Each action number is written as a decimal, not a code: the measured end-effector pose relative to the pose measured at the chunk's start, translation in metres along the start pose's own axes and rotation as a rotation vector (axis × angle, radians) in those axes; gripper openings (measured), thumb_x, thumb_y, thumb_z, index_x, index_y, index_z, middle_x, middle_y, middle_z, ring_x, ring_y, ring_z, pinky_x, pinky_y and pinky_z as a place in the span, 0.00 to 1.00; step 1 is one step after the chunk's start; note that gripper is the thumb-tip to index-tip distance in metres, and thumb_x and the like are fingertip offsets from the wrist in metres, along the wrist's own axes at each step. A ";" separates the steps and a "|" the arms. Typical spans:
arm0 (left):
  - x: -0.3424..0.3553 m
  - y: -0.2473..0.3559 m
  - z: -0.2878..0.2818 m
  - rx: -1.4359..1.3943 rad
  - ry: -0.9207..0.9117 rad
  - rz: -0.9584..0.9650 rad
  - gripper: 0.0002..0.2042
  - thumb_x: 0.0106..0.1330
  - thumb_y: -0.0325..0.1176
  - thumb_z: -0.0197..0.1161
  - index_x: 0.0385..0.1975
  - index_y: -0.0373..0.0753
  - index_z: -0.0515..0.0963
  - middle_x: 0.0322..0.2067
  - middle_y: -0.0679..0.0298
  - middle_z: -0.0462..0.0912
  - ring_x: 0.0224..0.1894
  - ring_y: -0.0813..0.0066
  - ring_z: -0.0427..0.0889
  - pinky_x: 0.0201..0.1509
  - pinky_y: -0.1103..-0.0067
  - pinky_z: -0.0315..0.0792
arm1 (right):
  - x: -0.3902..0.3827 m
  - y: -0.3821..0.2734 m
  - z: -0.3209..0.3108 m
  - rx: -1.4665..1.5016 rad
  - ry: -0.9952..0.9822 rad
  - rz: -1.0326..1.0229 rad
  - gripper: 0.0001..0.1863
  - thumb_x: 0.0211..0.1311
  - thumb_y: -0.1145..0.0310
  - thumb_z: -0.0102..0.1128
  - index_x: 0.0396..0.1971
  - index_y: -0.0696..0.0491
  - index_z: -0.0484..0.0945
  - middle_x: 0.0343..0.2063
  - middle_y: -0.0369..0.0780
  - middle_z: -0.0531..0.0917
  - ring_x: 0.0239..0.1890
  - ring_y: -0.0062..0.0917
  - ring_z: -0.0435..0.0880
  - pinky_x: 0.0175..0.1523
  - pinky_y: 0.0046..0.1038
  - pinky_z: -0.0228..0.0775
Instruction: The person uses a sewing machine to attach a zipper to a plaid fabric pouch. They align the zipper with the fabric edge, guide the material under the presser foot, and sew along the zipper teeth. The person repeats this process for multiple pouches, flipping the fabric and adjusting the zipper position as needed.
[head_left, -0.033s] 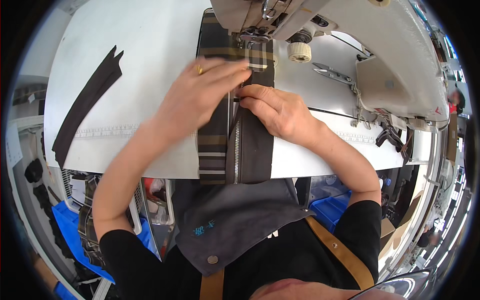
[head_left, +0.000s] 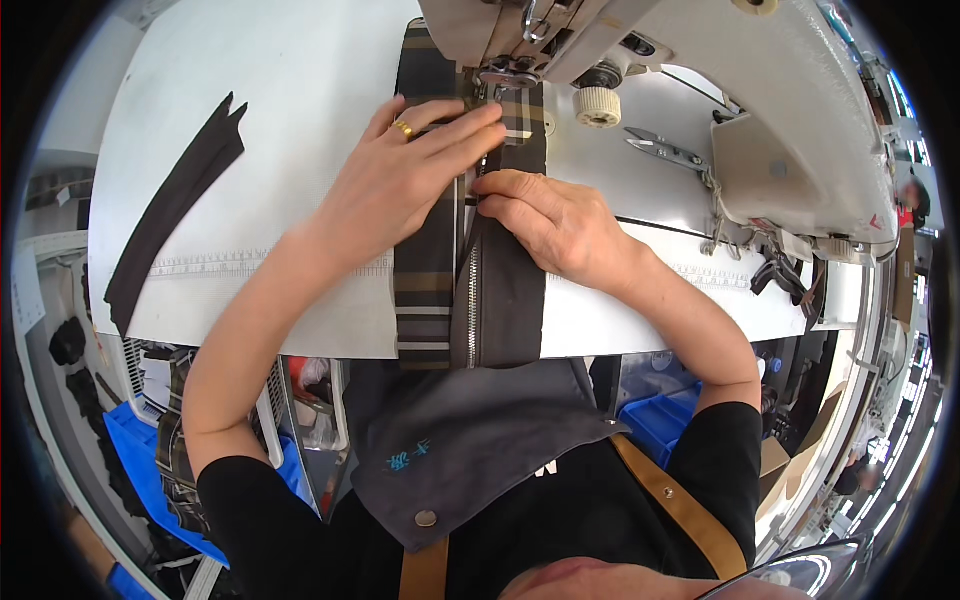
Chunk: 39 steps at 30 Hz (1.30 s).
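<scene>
My left hand point(head_left: 410, 175) lies over plaid fabric point(head_left: 423, 310) just in front of the sewing machine's presser foot point(head_left: 495, 85), fingers stretched out and touching the cloth. My right hand point(head_left: 540, 220) is closed, pinching the dark zipper strip point(head_left: 497, 310) at the fabric's middle. The strip's metal teeth run lengthwise toward the front table edge. The fabric continues under the machine head point(head_left: 640, 50), and part of it is hidden beneath my fingers.
A loose dark strip point(head_left: 175, 210) lies on the white table point(head_left: 250, 80) at left. Scissors point(head_left: 665, 150) rest right of the machine. Below the table are blue bins point(head_left: 650, 420) and a white basket point(head_left: 315, 400). A person point(head_left: 910, 200) is at the far right.
My left hand has shifted slightly forward toward the presser foot, its fingers higher on the fabric. My right hand has edged a little left.
</scene>
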<state>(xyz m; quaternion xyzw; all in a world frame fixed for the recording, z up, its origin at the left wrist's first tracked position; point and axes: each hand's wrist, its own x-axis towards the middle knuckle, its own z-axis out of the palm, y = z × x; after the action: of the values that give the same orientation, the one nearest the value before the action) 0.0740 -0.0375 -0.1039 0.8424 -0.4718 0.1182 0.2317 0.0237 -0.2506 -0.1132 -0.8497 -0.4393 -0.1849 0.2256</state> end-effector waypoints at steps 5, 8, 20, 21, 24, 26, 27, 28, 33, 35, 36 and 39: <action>-0.012 0.004 0.021 0.212 0.002 -0.099 0.18 0.64 0.34 0.58 0.54 0.41 0.73 0.57 0.66 0.72 0.60 0.66 0.69 0.61 0.56 0.59 | 0.000 -0.005 0.004 -0.113 0.065 -0.069 0.15 0.42 0.74 0.61 0.34 0.59 0.76 0.38 0.43 0.78 0.39 0.31 0.81 0.38 0.25 0.77; -0.009 0.000 0.024 0.305 0.016 -0.169 0.18 0.65 0.38 0.56 0.54 0.41 0.72 0.57 0.66 0.72 0.62 0.67 0.66 0.61 0.55 0.59 | 0.005 -0.009 0.001 -0.125 0.021 -0.014 0.13 0.42 0.74 0.60 0.32 0.59 0.76 0.37 0.42 0.77 0.37 0.30 0.81 0.36 0.25 0.77; 0.018 -0.048 0.025 0.191 -0.011 -0.147 0.14 0.66 0.39 0.55 0.48 0.42 0.75 0.54 0.69 0.74 0.63 0.68 0.64 0.64 0.50 0.53 | 0.009 0.019 -0.003 -0.117 0.010 0.150 0.12 0.48 0.76 0.58 0.37 0.58 0.77 0.40 0.40 0.78 0.34 0.31 0.82 0.35 0.27 0.77; 0.014 -0.049 0.025 0.232 0.068 -0.091 0.13 0.65 0.38 0.57 0.47 0.42 0.76 0.53 0.70 0.76 0.61 0.71 0.67 0.64 0.51 0.52 | 0.009 0.019 -0.002 -0.104 0.007 0.161 0.12 0.49 0.76 0.57 0.37 0.58 0.77 0.41 0.40 0.79 0.35 0.31 0.82 0.35 0.27 0.77; 0.006 -0.032 0.018 0.196 0.111 -0.013 0.12 0.62 0.37 0.61 0.43 0.44 0.79 0.48 0.72 0.79 0.54 0.78 0.73 0.65 0.51 0.51 | 0.009 0.019 -0.003 -0.082 -0.005 0.172 0.12 0.49 0.77 0.57 0.37 0.58 0.77 0.40 0.40 0.79 0.35 0.32 0.82 0.35 0.27 0.77; 0.002 -0.019 0.016 0.169 0.094 -0.015 0.12 0.60 0.37 0.62 0.42 0.44 0.80 0.46 0.73 0.80 0.52 0.80 0.75 0.66 0.52 0.50 | 0.010 0.020 -0.002 -0.055 0.016 0.185 0.11 0.50 0.77 0.57 0.36 0.59 0.77 0.40 0.41 0.80 0.35 0.33 0.82 0.35 0.28 0.77; 0.000 -0.015 0.018 0.180 0.095 -0.028 0.12 0.60 0.38 0.62 0.42 0.44 0.80 0.46 0.73 0.80 0.51 0.80 0.76 0.66 0.52 0.49 | 0.010 0.020 -0.001 -0.040 0.027 0.192 0.11 0.50 0.78 0.57 0.35 0.59 0.76 0.39 0.41 0.80 0.35 0.33 0.82 0.35 0.28 0.77; -0.001 -0.012 0.019 0.191 0.096 -0.041 0.12 0.60 0.38 0.62 0.42 0.44 0.80 0.45 0.73 0.81 0.50 0.80 0.76 0.66 0.52 0.49 | 0.011 0.020 -0.001 0.000 0.027 0.210 0.10 0.50 0.79 0.59 0.35 0.58 0.77 0.39 0.40 0.80 0.34 0.32 0.82 0.35 0.28 0.77; -0.006 -0.013 0.014 0.203 0.088 -0.064 0.13 0.60 0.38 0.62 0.42 0.43 0.80 0.45 0.73 0.81 0.51 0.80 0.76 0.66 0.51 0.48 | 0.015 0.021 0.002 0.090 0.053 0.218 0.10 0.50 0.82 0.61 0.35 0.58 0.77 0.38 0.40 0.79 0.33 0.31 0.82 0.34 0.26 0.76; -0.004 -0.015 0.014 0.196 0.082 -0.063 0.13 0.60 0.38 0.62 0.43 0.43 0.79 0.46 0.72 0.81 0.51 0.80 0.76 0.66 0.51 0.48 | 0.017 0.016 0.004 -0.030 0.066 0.210 0.11 0.49 0.82 0.61 0.35 0.58 0.77 0.38 0.40 0.79 0.33 0.31 0.82 0.34 0.26 0.76; -0.002 -0.016 0.014 0.186 0.077 -0.062 0.13 0.60 0.38 0.62 0.43 0.43 0.79 0.47 0.72 0.80 0.52 0.80 0.76 0.66 0.51 0.49 | 0.017 0.015 0.005 -0.088 0.072 0.205 0.11 0.49 0.82 0.62 0.34 0.59 0.77 0.38 0.40 0.79 0.33 0.31 0.82 0.33 0.26 0.76; 0.002 -0.019 0.017 0.172 0.081 -0.049 0.13 0.61 0.38 0.62 0.44 0.43 0.79 0.47 0.72 0.80 0.53 0.80 0.75 0.66 0.51 0.50 | 0.013 0.018 0.007 -0.142 0.107 0.208 0.11 0.48 0.82 0.61 0.34 0.59 0.77 0.37 0.40 0.79 0.33 0.30 0.82 0.33 0.26 0.76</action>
<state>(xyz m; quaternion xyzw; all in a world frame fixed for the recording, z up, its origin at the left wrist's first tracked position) 0.0910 -0.0387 -0.1235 0.8650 -0.4295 0.1865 0.1802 0.0472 -0.2472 -0.1165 -0.8934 -0.3219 -0.2361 0.2060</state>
